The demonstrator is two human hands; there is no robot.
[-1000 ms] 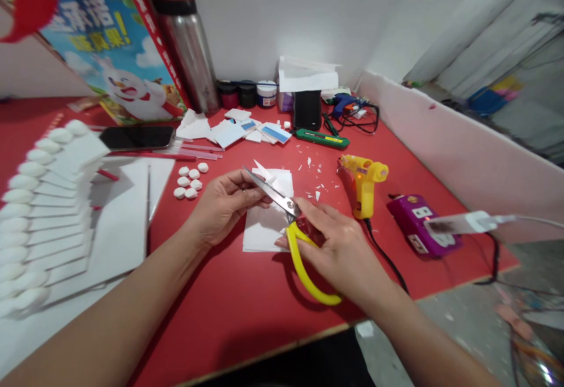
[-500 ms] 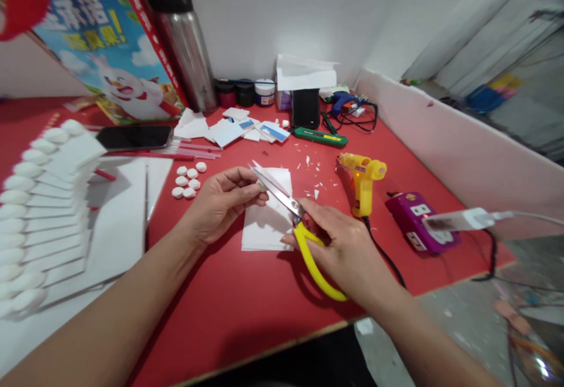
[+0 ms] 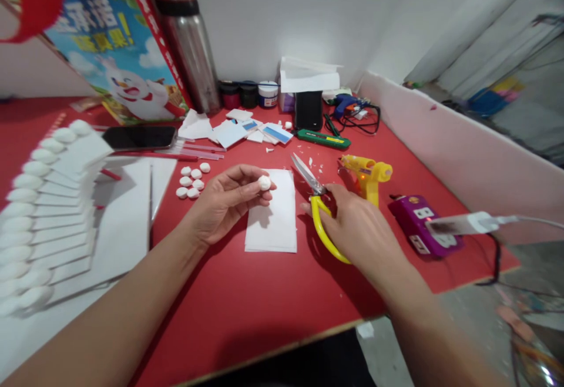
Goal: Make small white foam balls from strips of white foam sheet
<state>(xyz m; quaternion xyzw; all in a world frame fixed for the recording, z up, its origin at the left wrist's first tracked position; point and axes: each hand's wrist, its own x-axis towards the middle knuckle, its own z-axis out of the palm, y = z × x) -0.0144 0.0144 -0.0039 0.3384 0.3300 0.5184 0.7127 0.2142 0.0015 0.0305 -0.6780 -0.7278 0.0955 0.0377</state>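
Note:
Between the thumb and fingers of my left hand [image 3: 233, 199] is a small round white piece [image 3: 264, 183], held above a stack of white paper [image 3: 271, 228]. My right hand [image 3: 356, 222] grips yellow-handled scissors [image 3: 325, 222], their blades pointing up and to the left, apart from the white piece. Several similar white rounds [image 3: 192, 181] lie on the red table left of my left hand. Farther left stands a stepped, fanned row of white boards [image 3: 61, 222] edged with white rounds.
A yellow glue gun [image 3: 372, 175] and a purple power strip [image 3: 425, 225] are on the right. Behind lie a green utility knife [image 3: 324, 138], white card scraps [image 3: 231, 133] and a phone [image 3: 140, 137]. A steel thermos [image 3: 191, 52] stands by a colourful box [image 3: 127, 70].
The scissors have moved right, away from the white piece in my left hand, and lowered toward the table. My left hand still holds the piece, which shows more fully.

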